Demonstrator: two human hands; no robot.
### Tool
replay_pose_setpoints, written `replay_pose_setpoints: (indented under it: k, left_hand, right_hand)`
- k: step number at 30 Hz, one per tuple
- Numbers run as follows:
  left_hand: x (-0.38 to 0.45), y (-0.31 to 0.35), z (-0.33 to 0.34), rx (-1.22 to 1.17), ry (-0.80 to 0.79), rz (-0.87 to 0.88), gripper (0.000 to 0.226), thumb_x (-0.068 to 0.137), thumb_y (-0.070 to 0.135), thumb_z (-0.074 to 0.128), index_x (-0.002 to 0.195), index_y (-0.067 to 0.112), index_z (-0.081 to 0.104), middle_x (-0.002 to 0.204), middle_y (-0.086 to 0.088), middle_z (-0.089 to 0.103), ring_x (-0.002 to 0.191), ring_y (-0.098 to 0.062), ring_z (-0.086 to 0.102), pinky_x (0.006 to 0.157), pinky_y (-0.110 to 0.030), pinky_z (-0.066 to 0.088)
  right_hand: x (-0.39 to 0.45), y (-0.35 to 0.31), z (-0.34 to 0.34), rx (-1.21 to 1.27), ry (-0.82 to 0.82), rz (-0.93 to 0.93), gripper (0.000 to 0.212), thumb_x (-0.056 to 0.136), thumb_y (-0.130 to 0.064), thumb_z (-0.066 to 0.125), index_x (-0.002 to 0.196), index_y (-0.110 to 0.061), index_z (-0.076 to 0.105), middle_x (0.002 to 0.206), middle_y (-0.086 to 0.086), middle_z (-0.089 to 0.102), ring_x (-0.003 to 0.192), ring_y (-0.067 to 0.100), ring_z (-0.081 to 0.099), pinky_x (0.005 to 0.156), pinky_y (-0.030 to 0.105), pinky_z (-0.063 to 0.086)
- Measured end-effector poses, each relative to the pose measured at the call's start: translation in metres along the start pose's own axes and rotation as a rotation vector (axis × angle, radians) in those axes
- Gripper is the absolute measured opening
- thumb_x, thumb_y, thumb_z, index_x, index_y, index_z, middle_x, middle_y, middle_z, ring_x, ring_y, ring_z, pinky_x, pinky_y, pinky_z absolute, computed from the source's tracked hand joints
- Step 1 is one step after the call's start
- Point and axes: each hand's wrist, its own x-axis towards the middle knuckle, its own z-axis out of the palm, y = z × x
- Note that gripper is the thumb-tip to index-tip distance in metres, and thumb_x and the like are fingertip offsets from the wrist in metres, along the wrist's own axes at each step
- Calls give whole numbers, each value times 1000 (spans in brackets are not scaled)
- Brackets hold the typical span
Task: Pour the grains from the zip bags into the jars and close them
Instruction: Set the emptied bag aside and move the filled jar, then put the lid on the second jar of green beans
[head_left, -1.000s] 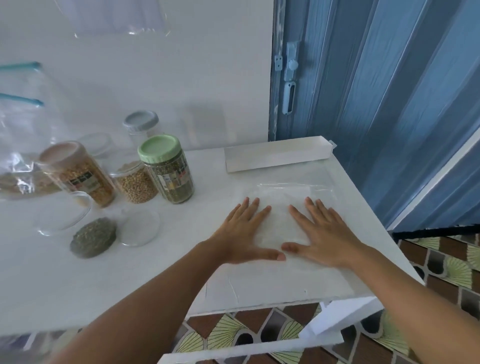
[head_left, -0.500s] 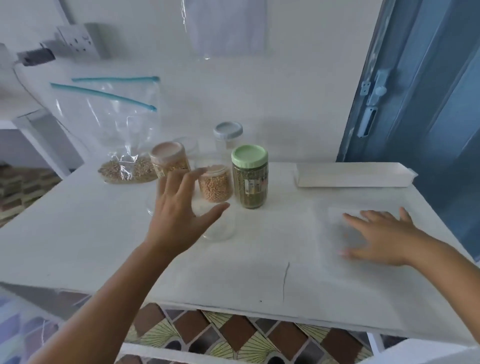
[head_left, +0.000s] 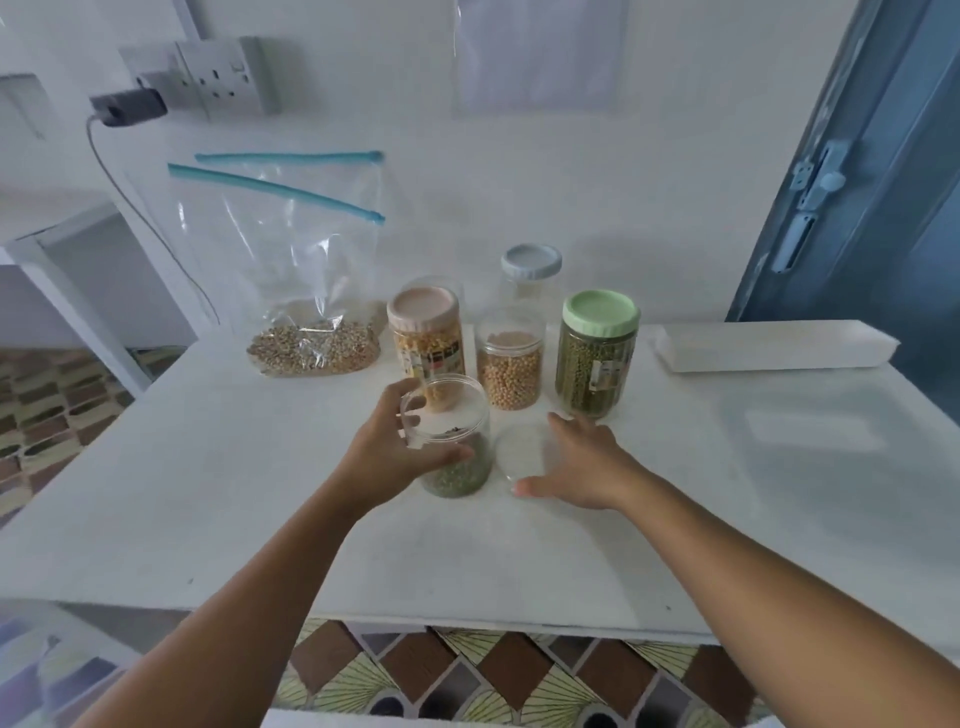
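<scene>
While the open jar (head_left: 453, 441) with a shallow layer of green grains is gripped by the left hand (head_left: 395, 453), fingers and thumb curled round its wall, a clear lid (head_left: 522, 451) lies on the white table (head_left: 208, 493) just beside it at 3 o'clock. Over that lid the right hand (head_left: 582, 465) is held with fingers spread and nothing grasped; whether the lid is touched cannot be told. The closing step for this jar is judged to be in hand: the lid is to be picked up, set squarely on the rim and fastened while the jar is steadied. At 12 o'clock of the held jar a pink-lidded jar (head_left: 425, 343), an uncovered jar of pale round grains (head_left: 510, 366) and a green-lidded jar (head_left: 597, 353) are ranged, with a grey-lidded jar (head_left: 531, 275) behind. At 10 o'clock an unsealed zip bag (head_left: 306, 270) with grain at its bottom is propped against the wall, so pouring is judged unfinished.
</scene>
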Motion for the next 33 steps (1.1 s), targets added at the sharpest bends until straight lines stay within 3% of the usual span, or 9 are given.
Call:
replay_pose_setpoints:
  k: [4,6,10,13,16,19,23,28,33]
  left_hand:
    - [4,-7,-1,-63,-23,15,121,48,56,99,151,36,39,138,9,55,125,-5,54,103,-38,53]
    - [5,-6,-2,-57,-39,14,124,44,61,97,150,37,37,139,6,54,126,-10,54,103,-42,54]
    - [9,-4,-4,-24,-72,-10,127,40,64,96,150,39,36,139,4,52,129,-20,53,104,-47,53]
    - [12,-4,-5,-17,-86,1,123,41,61,97,146,43,37,141,1,50,129,-20,51,103,-41,51]
    - [16,-4,-4,-9,-99,2,120,40,61,97,143,47,37,141,-1,47,128,-20,52,100,-38,51]
    - [17,-3,-4,5,-105,9,116,40,61,97,139,51,38,140,-1,46,124,-14,51,95,-35,50]
    - [19,-2,2,5,-127,37,111,50,50,102,141,49,39,141,0,47,122,-8,51,95,-33,48]
    - [24,-2,8,-27,-121,62,115,46,57,103,143,50,42,143,5,54,129,-17,58,106,-49,53]
    - [26,3,14,-19,-148,113,111,50,49,104,144,49,45,142,9,56,132,-14,54,108,-46,49]
  right_hand:
    - [6,-6,10,-54,48,47,111,72,-85,67,154,-19,32,163,12,26,147,39,28,108,51,39]
    - [9,-6,12,-15,79,56,108,70,-82,71,150,-18,37,164,11,26,146,38,29,109,50,40]
    - [10,-2,12,209,153,-25,123,69,-66,85,163,-17,23,163,5,20,151,26,28,117,41,38]
    - [5,0,1,289,209,-188,119,72,-51,90,163,-20,19,151,-4,23,142,19,37,115,37,41]
    - [-1,-3,-14,364,258,-328,120,72,-45,91,163,-30,14,150,-13,22,143,10,33,118,35,35]
    - [-4,-16,-29,450,264,-434,125,71,-47,93,163,-36,10,157,-9,26,144,3,29,120,33,30]
    - [1,-43,-37,575,233,-474,121,72,-50,92,163,-34,14,166,-3,28,147,7,32,118,35,36]
    - [10,-66,-49,489,209,-484,121,66,-56,94,160,-30,22,156,-9,45,139,2,41,115,31,39]
    - [17,-74,-54,366,102,-500,125,63,-57,95,158,-38,16,157,-7,47,144,14,44,118,40,39]
